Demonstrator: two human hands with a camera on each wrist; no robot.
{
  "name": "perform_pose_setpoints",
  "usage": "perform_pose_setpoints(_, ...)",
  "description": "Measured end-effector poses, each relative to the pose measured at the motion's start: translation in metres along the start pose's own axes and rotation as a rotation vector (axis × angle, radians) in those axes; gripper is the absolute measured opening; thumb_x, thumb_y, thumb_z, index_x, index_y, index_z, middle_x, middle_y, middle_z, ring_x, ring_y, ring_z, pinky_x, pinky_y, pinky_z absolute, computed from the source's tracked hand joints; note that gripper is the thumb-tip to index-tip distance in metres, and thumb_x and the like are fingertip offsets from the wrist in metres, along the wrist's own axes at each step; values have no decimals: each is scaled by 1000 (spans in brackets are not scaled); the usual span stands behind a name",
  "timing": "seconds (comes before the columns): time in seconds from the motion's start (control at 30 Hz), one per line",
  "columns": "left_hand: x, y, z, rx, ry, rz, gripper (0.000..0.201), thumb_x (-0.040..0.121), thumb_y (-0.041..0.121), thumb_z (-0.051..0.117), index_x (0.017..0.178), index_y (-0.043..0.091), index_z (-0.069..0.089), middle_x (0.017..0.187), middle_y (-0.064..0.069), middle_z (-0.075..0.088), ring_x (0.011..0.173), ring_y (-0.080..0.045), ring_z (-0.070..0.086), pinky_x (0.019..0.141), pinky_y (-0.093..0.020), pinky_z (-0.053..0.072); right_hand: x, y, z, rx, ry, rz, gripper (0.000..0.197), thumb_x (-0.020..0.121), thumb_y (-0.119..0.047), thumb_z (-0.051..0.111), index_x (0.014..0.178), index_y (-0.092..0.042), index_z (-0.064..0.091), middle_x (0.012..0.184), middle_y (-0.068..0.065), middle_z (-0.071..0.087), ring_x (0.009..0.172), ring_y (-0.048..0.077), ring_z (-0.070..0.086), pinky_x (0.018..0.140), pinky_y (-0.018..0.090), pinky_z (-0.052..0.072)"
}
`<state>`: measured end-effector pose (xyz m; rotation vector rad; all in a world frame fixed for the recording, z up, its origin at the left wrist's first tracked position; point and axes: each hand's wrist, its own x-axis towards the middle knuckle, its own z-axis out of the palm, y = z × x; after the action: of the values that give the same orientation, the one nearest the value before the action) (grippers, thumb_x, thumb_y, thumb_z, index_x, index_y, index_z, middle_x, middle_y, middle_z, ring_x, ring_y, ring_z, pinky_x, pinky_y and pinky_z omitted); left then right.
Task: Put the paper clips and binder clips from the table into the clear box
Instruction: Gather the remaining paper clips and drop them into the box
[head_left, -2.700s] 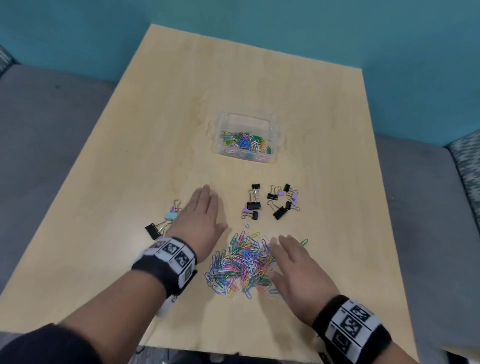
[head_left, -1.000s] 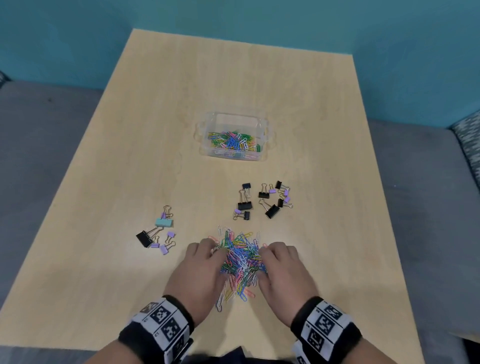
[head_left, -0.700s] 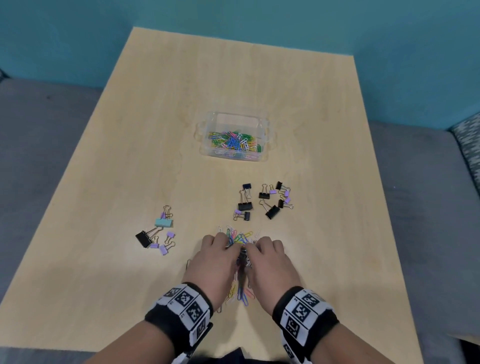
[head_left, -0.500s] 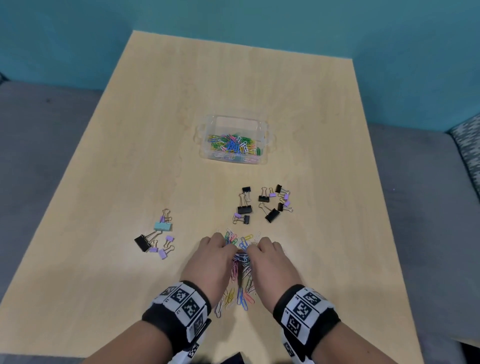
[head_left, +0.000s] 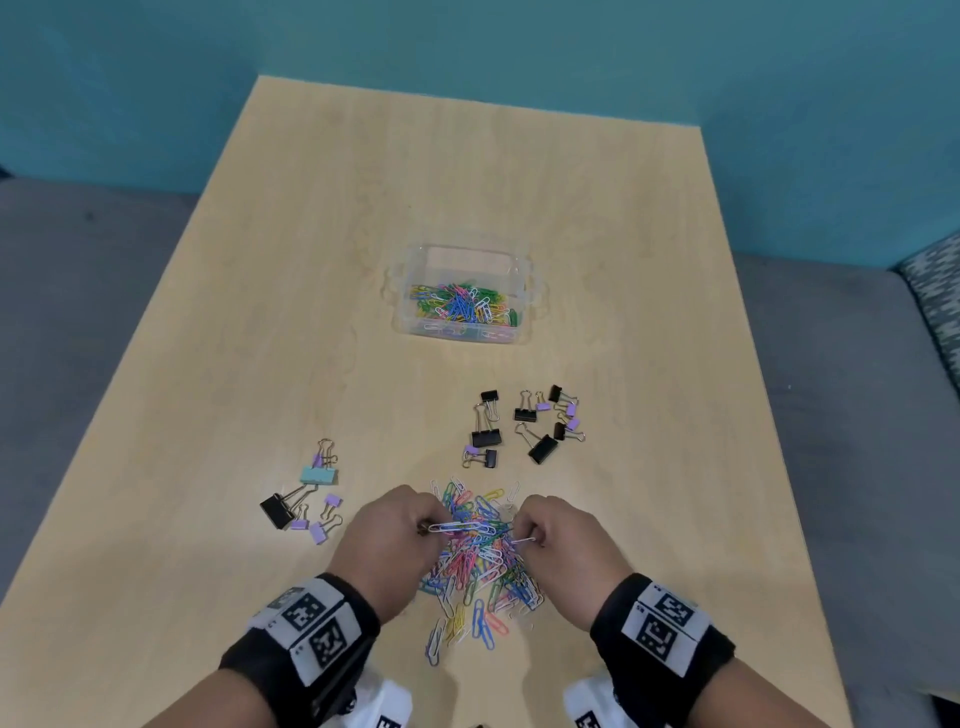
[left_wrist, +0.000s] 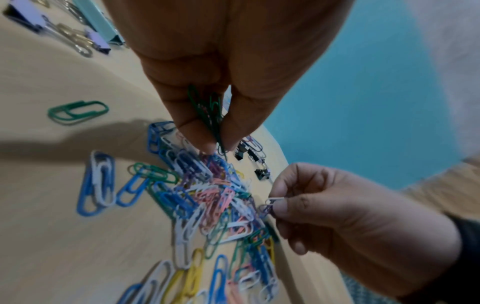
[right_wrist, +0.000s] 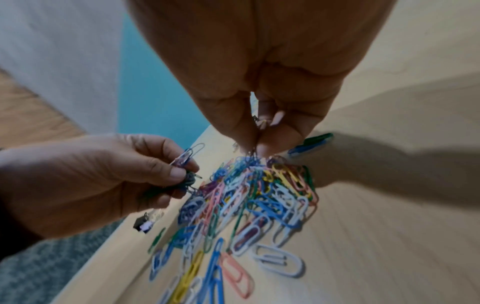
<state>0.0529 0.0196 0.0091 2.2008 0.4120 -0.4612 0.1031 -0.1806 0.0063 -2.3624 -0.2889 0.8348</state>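
Multicoloured paper clips (head_left: 475, 558) heaped pointing every way, left hand (head_left: 387, 545) and right hand (head_left: 563, 551) fingers each pinching some

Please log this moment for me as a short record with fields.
left hand: pinches paper clips from the heap
right hand: pinches paper clips too
heap of paper clips: on the table, between both hands
box: clear, already holds paper clips
binder clips: loose beyond the heap
more binder clips: left of the hands
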Motion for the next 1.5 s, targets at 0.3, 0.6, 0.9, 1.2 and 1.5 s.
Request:
perform_pose_setpoints(0.3, 14, 15, -37, -539, -63, -156, 11, 62, 18, 75, 73, 14, 72, 63, -11, 65, 54, -20, 62, 63, -46, 51, 9, -8, -38, 499, -29, 111, 11, 81, 3, 59, 74, -5, 57, 62, 7, 55, 51, 18, 50, 46, 23, 43)
perform_pose_setpoints(0.6, 107, 72, -96, -711, 78, -94, 13, 77, -13, 65, 77, 0, 63, 67, -12, 58, 53, -15, 54, 53, -20, 55, 101, -70, -117, 657, 165, -41, 17, 83, 9, 62, 76, -5, 56, 57, 7, 58, 45, 18, 51, 42, 25, 47)
perform_pose_setpoints(0.9, 205, 113, -118, -81, 150, 27, 13, 76, 5, 70, 82, 16, 69, 68, -3, 66, 54, -15, 64, 56, -26, 53, 194, -114, -133, 115, 211, -59, 15, 76, -4, 60, 81, -18, 61, 63, 2, 59, 59, 25, 61, 62, 39, 57)
perform_pose_setpoints(1.2, 138, 66, -128, -126, 261, 92, 27, 83, 2, 58, 105, 14, 67, 91, -2, 65, 77, -29, 66, 80, -43, 55, 111, -48, -124, -83, 263, -120, 19, 86, -16, 54, 102, -19, 62, 101, 1, 63, 89, 18, 58, 80, 29, 45)
perform_pose_setpoints(1.5, -18, -16, -34, 250, -289, -44, 18, 84, 31, 53, 75, 16, 53, 72, 6, 58, 66, -10, 54, 67, -30, 47, -31, 19, -21, -6, -143, -124, 1, 80, -25, 52, 80, -25, 51, 72, -11, 51, 66, 4, 47, 63, 24, 39)
